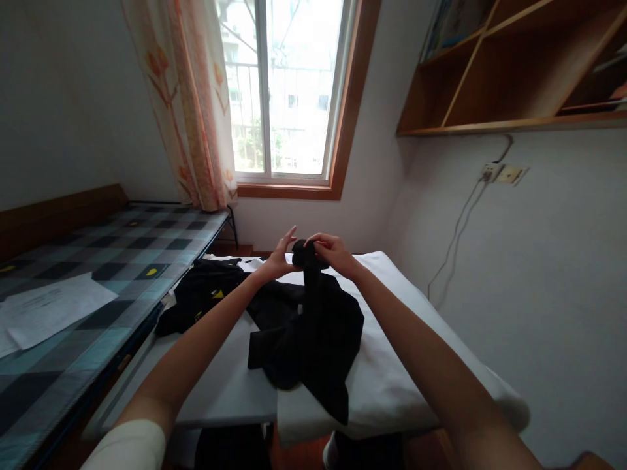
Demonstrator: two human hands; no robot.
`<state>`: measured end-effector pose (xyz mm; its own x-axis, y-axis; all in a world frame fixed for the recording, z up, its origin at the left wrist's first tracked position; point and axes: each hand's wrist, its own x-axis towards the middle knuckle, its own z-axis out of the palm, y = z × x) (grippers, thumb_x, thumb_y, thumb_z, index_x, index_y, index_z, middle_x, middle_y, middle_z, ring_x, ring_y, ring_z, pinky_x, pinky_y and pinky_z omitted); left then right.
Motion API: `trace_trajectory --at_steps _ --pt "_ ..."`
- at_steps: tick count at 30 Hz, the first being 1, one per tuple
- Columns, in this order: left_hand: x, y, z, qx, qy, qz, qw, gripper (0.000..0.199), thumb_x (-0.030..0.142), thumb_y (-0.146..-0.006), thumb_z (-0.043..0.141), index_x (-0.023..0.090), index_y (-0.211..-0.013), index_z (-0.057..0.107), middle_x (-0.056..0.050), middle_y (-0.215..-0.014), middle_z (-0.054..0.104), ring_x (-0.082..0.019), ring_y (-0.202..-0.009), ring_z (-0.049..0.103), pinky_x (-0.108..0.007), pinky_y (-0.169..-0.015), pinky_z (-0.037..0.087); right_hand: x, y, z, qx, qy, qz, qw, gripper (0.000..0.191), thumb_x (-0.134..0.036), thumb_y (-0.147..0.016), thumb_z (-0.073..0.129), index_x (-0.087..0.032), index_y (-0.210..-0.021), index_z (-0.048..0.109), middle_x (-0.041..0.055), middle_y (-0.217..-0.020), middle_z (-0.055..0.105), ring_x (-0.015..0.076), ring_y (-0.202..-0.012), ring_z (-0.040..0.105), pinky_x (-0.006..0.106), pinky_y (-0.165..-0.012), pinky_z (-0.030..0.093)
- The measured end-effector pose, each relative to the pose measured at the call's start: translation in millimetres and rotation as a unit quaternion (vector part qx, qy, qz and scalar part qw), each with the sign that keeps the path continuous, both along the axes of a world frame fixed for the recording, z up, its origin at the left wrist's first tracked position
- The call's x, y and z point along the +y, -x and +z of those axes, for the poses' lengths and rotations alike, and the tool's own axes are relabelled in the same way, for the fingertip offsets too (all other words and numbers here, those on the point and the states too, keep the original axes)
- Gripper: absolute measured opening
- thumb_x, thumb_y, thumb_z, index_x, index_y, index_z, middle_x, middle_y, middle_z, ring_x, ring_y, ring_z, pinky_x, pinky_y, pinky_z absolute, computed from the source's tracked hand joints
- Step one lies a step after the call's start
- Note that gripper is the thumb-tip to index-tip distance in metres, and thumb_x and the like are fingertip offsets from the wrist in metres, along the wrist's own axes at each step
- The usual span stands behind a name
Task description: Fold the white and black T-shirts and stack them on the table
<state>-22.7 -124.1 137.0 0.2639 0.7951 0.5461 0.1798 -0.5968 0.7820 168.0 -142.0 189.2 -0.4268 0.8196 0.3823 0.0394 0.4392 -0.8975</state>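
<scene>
A black garment [333, 326] lies crumpled on a white-covered surface [386, 372], its upper part raised between my hands. My right hand [336, 252] pinches the dark cloth at the top, and a long strip hangs down below it. At the bundle's left side is my left hand [278, 260], fingers stretched apart, with the thumb side against the cloth. A small pale spot shows on the garment. Farther left lies a second black cloth item [196, 297] with yellow marks. The exact kind of either garment is unclear.
On the left, a bed with a checked mattress [161, 235] holds papers [59, 307]. Ahead are a window [294, 98] and a flowered curtain [191, 111]. A wooden shelf [514, 124] hangs at the upper right, above a wall socket [492, 172] with a hanging cable.
</scene>
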Motion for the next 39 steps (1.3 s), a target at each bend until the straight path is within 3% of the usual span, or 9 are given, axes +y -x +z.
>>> trace_trajectory --at_steps 5,10,14,16,19,22,26,33,39 --pt "-2 -21 2.3 0.032 0.044 -0.003 0.998 0.015 0.023 -0.064 0.066 0.012 -0.075 0.068 0.001 -0.064 0.06 -0.015 -0.067 0.056 -0.025 -0.063 0.043 -13 6 -9.0 -0.019 -0.072 -0.076 0.994 0.027 -0.043 -0.076 0.061 -0.018 -0.087 0.064 0.0026 -0.085 0.066 0.0161 -0.081 0.061 0.03 -0.076 0.049" --pt "8 -13 -1.7 -0.06 0.036 0.166 0.984 0.011 0.023 -0.062 0.06 0.017 -0.055 0.054 0.003 -0.054 0.052 -0.012 -0.058 0.047 -0.023 -0.055 0.037 -49 -15 -33.4 -0.146 -0.071 -0.243 0.956 0.037 -0.055 -0.082 0.054 -0.019 -0.072 0.054 -0.0003 -0.068 0.059 0.0132 -0.062 0.055 0.026 -0.06 0.043" --pt "27 -13 -5.1 -0.171 0.053 0.24 0.954 0.016 0.03 -0.066 0.059 0.018 -0.058 0.053 0.001 -0.058 0.055 -0.014 -0.061 0.05 -0.024 -0.057 0.039 -97 -14 -59.2 -0.358 -0.004 -0.097 0.929 0.047 -0.059 -0.086 0.047 -0.019 -0.064 0.055 -0.0004 -0.058 0.056 0.0125 -0.056 0.052 0.025 -0.056 0.039" --pt "34 -18 -7.4 -0.198 0.075 0.257 0.943 0.016 0.032 -0.067 0.059 0.018 -0.061 0.053 0.001 -0.061 0.057 -0.015 -0.064 0.052 -0.024 -0.059 0.041 -116 -5 -71.7 -0.38 0.022 0.014 0.925 0.036 -0.055 -0.081 0.058 -0.02 -0.091 0.063 -0.0002 -0.072 0.064 0.0131 -0.063 0.058 0.023 -0.058 0.042" --pt "41 -27 -9.3 -0.198 0.1 0.258 0.94 0.015 0.031 -0.067 0.06 0.018 -0.064 0.054 0.001 -0.062 0.058 -0.016 -0.067 0.055 -0.024 -0.061 0.042 -130 12 -85.7 -0.353 0.056 0.15 0.922 0.076 -0.047 -0.077 0.068 -0.03 -0.143 0.034 0.0016 -0.099 0.068 0.0138 -0.077 0.064 0.023 -0.067 0.047" --pt "46 -30 -7.5 -0.19 0.096 0.242 0.947 0.014 0.029 -0.067 0.061 0.017 -0.063 0.054 0.001 -0.061 0.058 -0.015 -0.066 0.055 -0.024 -0.059 0.042 -128 30 -93.6 -0.37 0.047 0.182 0.91 0.091 -0.046 -0.079 0.065 -0.033 -0.152 0.012 0.0016 -0.102 0.069 0.0163 -0.083 0.067 0.027 -0.077 0.048" --pt "49 -27 -3.2 -0.175 0.081 0.225 0.955 0.013 0.026 -0.067 0.061 0.016 -0.061 0.055 0.002 -0.059 0.055 -0.013 -0.061 0.052 -0.022 -0.056 0.04 -113 54 -101.9 -0.409 0.022 0.161 0.898 0.082 -0.051 -0.084 0.058 -0.028 -0.152 0.018 -0.0003 -0.082 0.072 0.0207 -0.085 0.067 0.032 -0.084 0.047" --pt "50 -5 -2.9 -0.166 0.072 0.237 0.955 0.012 0.027 -0.066 0.061 0.017 -0.063 0.055 0.002 -0.06 0.056 -0.013 -0.061 0.051 -0.022 -0.056 0.04 -101 72 -112.4 -0.406 -0.063 0.077 0.909 0.046 -0.046 -0.085 0.056 -0.019 -0.121 0.064 0.0097 -0.107 0.071 0.0261 -0.098 0.065 0.031 -0.08 0.047" --pt "50 42 12.3 -0.16 0.04 0.305 0.938 0.012 0.03 -0.066 0.058 0.019 -0.064 0.054 0.001 -0.063 0.057 -0.014 -0.064 0.053 -0.025 -0.063 0.042 -77 16 -61.9 -0.38 -0.081 -0.102 0.916 0.046 -0.057 -0.085 0.052 -0.018 -0.074 0.073 0.0046 -0.065 0.069 0.0178 -0.061 0.062 0.027 -0.057 0.04"
